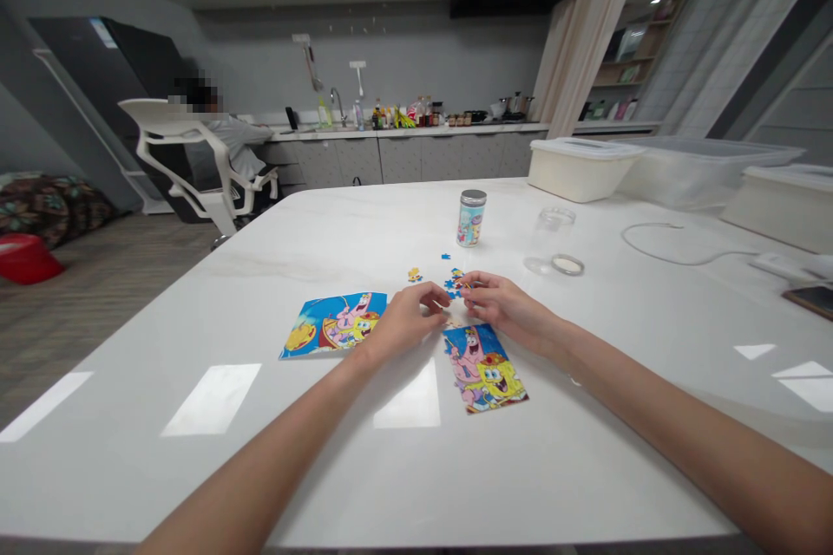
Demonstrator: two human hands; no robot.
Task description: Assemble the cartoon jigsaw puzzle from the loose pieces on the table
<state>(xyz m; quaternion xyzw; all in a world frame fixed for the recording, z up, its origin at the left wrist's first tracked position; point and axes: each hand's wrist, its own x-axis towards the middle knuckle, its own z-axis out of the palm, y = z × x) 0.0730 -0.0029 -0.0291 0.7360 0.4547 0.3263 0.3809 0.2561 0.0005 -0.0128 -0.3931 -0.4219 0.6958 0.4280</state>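
Observation:
Loose jigsaw puzzle pieces (450, 284), mostly blue, lie in a small group between my hands. My right hand (504, 305) pinches a small puzzle piece at its fingertips, mostly hidden by the fingers. Curved over the table beside the pieces, my left hand (411, 316) has thumb and fingers apart, with nothing visible in them. Just below the hands lies a joined puzzle section (487, 371) with a pink starfish and a yellow sponge character. A picture sheet (335, 325) with the same characters sits left of my left hand, its edge raised slightly.
A printed tin (471, 218) with a metal lid stands behind the pieces. Right of it are a clear jar (552, 234) and a ring-shaped lid (568, 264). White storage boxes (582, 169), a cable (677, 260) and a phone (810, 299) occupy the right side. A person sits on a white chair at the back left.

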